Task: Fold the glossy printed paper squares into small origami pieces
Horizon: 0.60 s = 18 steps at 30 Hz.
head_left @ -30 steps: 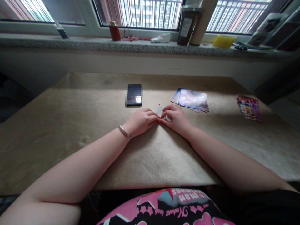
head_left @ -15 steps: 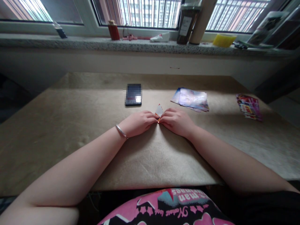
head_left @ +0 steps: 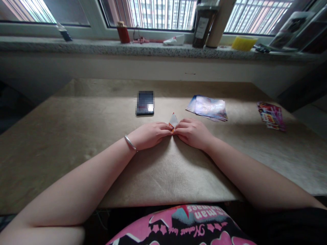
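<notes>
Between my two hands is a small piece of folded paper (head_left: pixel 173 119), white on its pointed upper part with orange and red at the lower edge. My left hand (head_left: pixel 154 133) pinches its left side, fingertips together, a silver bangle at the wrist. From the other side my right hand (head_left: pixel 192 132) presses the paper's right side with closed fingers. Both hands rest low over the table (head_left: pixel 163 177), their fingertips almost meeting. The fingers cover the lower part of the paper, so its full shape is hidden.
Beyond my left hand lies a dark, pixelated phone-like object (head_left: pixel 145 102). A stack of glossy printed sheets (head_left: pixel 211 108) sits past my right hand, and colourful cards (head_left: pixel 271 116) lie at far right. A granite windowsill (head_left: pixel 158 50) holds bottles and a yellow item (head_left: pixel 244 43).
Very little differs. The left hand's fingers have shifted slightly, and a bit more of the orange edge shows. The right hand stays nearly in place.
</notes>
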Each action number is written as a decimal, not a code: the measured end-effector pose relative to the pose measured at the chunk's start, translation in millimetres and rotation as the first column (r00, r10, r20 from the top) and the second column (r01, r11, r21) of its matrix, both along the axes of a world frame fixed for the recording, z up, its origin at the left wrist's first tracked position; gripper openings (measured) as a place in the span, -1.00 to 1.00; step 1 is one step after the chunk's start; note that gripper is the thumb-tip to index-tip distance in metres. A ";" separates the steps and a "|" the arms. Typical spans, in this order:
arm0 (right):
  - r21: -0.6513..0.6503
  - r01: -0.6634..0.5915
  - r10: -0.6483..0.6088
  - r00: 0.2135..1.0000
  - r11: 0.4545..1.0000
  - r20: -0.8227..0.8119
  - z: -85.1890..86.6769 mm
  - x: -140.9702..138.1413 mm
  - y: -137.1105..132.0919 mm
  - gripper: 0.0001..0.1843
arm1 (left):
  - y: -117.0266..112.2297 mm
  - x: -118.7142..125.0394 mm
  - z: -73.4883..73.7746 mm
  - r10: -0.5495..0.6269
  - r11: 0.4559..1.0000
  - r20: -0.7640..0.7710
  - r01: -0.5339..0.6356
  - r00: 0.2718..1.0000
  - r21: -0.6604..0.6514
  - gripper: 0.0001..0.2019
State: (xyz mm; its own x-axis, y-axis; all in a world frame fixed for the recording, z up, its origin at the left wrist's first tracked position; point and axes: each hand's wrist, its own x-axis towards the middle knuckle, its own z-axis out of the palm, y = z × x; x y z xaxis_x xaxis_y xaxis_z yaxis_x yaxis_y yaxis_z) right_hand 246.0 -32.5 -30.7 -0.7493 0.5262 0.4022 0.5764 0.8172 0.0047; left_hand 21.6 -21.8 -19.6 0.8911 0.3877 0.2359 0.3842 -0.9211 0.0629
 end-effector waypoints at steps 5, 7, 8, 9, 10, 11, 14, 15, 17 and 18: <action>-0.015 -0.003 0.003 1.000 1.000 0.028 4.5 -3.6 -1.5 -0.78 | -2.8 2.3 0.2 0.033 0.999 -0.012 -0.033 0.999 -0.015 -0.69; -0.015 -0.010 0.011 0.999 1.000 0.051 7.0 -4.5 -2.0 -0.77 | -4.0 3.2 0.9 0.036 0.999 -0.026 -0.037 0.999 -0.012 -0.70; -0.017 -0.012 0.013 0.998 1.000 0.061 8.1 -4.7 -2.3 -0.77 | -4.3 3.3 1.3 0.036 0.999 -0.031 -0.036 0.999 -0.009 -0.70; -0.022 -0.013 0.014 0.998 1.000 0.068 9.1 -4.6 -2.6 -0.77 | -4.4 3.1 1.5 0.034 0.999 -0.030 -0.034 0.999 -0.006 -0.69; -0.030 -0.012 0.014 0.997 0.999 0.071 9.9 -4.4 -2.8 -0.77 | -4.2 2.7 1.5 0.031 1.000 -0.028 -0.031 0.999 -0.004 -0.69; -0.040 -0.012 0.015 0.997 0.999 0.071 10.4 -3.9 -3.1 -0.77 | -3.7 2.0 1.3 0.026 1.000 -0.022 -0.026 0.999 -0.004 -0.68; -0.081 -0.011 0.014 0.999 0.997 0.045 9.7 -1.2 -3.2 -0.77 | -1.4 -0.5 -0.6 0.015 0.999 -0.003 -0.016 1.000 -0.029 -0.63; -0.099 -0.010 0.013 1.000 0.995 0.027 8.8 0.0 -2.9 -0.77 | -0.5 -1.2 -1.5 0.016 0.999 0.005 -0.016 1.000 -0.041 -0.62; -0.137 0.000 -0.001 1.000 0.991 -0.010 6.3 2.6 -2.0 -0.78 | 0.6 -2.1 -3.2 0.021 0.998 0.016 -0.020 1.000 -0.063 -0.61; -0.151 0.010 -0.014 1.000 0.988 -0.026 5.0 3.8 -1.3 -0.78 | 0.8 -2.3 -3.9 0.024 0.997 0.020 -0.023 1.000 -0.071 -0.61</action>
State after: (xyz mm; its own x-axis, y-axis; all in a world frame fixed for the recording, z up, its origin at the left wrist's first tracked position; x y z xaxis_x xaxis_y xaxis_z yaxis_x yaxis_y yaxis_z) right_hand 249.8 -33.8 -25.7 -0.7324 0.5915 0.3373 0.5846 0.8002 -0.1338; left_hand 19.3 -21.0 -23.5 0.8766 0.4251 0.2254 0.4038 -0.9047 0.1359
